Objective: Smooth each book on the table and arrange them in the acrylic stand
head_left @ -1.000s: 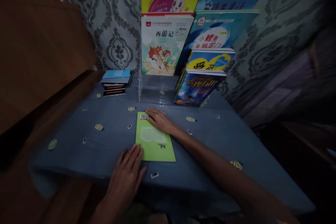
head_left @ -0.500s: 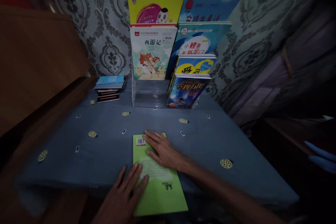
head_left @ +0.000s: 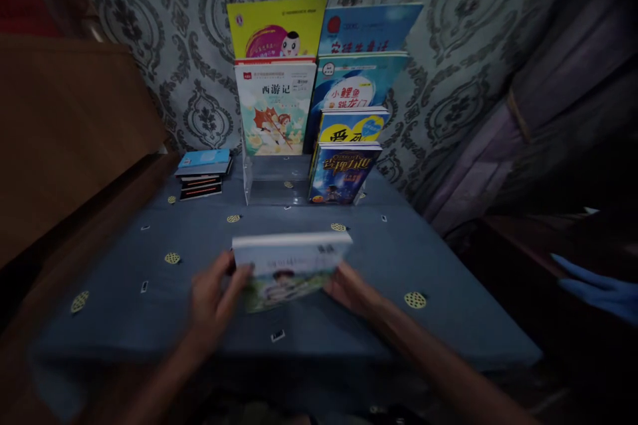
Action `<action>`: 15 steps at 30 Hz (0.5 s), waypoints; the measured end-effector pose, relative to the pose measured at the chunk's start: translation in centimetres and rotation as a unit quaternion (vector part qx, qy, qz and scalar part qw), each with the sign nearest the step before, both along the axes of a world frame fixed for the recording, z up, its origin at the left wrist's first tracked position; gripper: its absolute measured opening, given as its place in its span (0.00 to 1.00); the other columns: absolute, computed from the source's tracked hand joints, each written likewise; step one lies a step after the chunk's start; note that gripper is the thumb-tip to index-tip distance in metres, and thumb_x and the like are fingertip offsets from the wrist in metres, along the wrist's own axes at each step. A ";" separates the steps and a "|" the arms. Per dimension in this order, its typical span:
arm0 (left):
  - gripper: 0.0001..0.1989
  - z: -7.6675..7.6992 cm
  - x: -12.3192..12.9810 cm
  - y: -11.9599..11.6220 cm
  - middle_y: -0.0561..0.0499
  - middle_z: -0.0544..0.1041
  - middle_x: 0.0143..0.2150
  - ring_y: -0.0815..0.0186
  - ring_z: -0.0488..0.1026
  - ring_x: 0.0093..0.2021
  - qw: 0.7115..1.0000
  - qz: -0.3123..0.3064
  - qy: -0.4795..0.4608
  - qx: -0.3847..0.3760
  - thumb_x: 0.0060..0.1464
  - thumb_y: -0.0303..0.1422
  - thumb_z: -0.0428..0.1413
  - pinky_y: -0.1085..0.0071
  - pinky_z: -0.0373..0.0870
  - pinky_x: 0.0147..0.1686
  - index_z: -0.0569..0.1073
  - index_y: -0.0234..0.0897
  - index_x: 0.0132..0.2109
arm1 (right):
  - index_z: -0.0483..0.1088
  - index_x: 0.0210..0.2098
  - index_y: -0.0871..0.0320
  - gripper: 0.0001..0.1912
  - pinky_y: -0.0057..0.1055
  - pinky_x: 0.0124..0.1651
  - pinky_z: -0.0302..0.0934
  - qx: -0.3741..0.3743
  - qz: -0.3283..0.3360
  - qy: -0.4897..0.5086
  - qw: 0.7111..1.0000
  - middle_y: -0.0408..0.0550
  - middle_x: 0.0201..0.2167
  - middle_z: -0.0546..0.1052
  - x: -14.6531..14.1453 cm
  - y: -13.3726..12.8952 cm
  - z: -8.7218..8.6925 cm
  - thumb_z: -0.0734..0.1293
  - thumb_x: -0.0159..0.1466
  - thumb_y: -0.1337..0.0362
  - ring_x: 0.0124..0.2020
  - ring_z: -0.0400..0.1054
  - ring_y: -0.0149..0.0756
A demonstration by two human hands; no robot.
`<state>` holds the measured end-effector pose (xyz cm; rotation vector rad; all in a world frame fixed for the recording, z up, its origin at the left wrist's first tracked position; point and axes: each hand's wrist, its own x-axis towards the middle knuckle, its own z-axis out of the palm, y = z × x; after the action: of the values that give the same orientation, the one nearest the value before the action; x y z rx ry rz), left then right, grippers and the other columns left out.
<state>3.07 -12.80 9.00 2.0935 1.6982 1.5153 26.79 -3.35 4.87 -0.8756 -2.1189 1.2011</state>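
A book with a pale blue and green cover (head_left: 289, 272) is held up over the front of the table, its front cover facing me and slightly blurred. My left hand (head_left: 216, 289) grips its left edge, thumb on the cover. At the lower right corner my right hand (head_left: 351, 289) is closed on the same book, its fingertips partly hidden. Behind it stands a clear rack (head_left: 269, 192) with books in two columns: a white book (head_left: 276, 109) under a yellow one (head_left: 309, 23) at left, and several at right, a dark blue book (head_left: 343, 176) frontmost.
A small stack of books (head_left: 204, 163) lies at the table's back left. The blue cloth (head_left: 119, 325) covers the table up to its front edge. Brown furniture (head_left: 74, 139) borders the left side, and a curtain (head_left: 478, 133) hangs at the right.
The green back cover under my hands is no longer seen; the book is now raised with its illustrated front showing. Both hands went from lying flat to gripping its sides. The view has shifted slightly.
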 end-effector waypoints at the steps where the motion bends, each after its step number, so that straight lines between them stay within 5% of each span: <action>1: 0.14 0.0 -0.2 2.0 0.57 0.71 0.24 0.70 0.69 0.23 0.998 0.010 -0.055 -0.037 0.66 0.39 0.50 0.76 0.66 0.23 0.68 0.38 0.32 | 0.73 0.57 0.58 0.46 0.47 0.53 0.69 -0.033 -0.016 0.033 0.999 0.56 0.42 0.82 0.0 0.3 -0.4 0.30 0.72 0.49 0.49 0.76 0.45; 4: 0.12 -1.8 -1.6 7.2 0.54 0.72 0.28 0.67 0.71 0.29 0.987 -0.008 -0.097 -0.125 0.64 0.41 0.49 0.74 0.66 0.27 0.67 0.38 0.35 | 0.65 0.64 0.58 0.33 0.46 0.52 0.69 -0.096 -0.060 0.095 0.989 0.57 0.46 0.80 0.1 0.8 -2.1 0.46 0.73 0.45 0.48 0.76 0.46; 7: 0.12 -4.8 -2.8 9.5 0.48 0.76 0.37 0.60 0.74 0.38 0.978 0.039 0.066 -0.195 0.61 0.37 0.52 0.66 0.71 0.38 0.70 0.36 0.48 | 0.66 0.63 0.53 0.28 0.46 0.50 0.70 0.011 -0.134 0.041 0.990 0.53 0.47 0.78 0.4 0.7 -3.7 0.65 0.66 0.51 0.44 0.74 0.44; 11: 0.15 -7.3 -3.0 9.0 0.42 0.75 0.45 0.54 0.72 0.47 0.951 0.090 0.236 -0.181 0.63 0.36 0.50 0.59 0.71 0.49 0.72 0.35 0.52 | 0.74 0.55 0.52 0.19 0.44 0.52 0.69 0.118 -0.115 -0.054 0.985 0.52 0.45 0.75 0.6 0.2 -4.2 0.64 0.65 0.65 0.46 0.72 0.43; 15: 0.17 -7.4 -2.5 8.8 0.39 0.75 0.54 0.52 0.72 0.53 0.939 0.088 0.276 -0.183 0.65 0.34 0.47 0.55 0.71 0.52 0.72 0.34 0.55 | 0.75 0.53 0.54 0.17 0.44 0.55 0.68 0.153 -0.095 -0.089 0.980 0.53 0.46 0.74 0.4 0.1 -3.9 0.63 0.67 0.66 0.50 0.70 0.44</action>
<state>0.58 -4.04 1.61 2.3264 2.1778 0.5668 27.21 -3.24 0.96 -1.0433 -2.2234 0.6983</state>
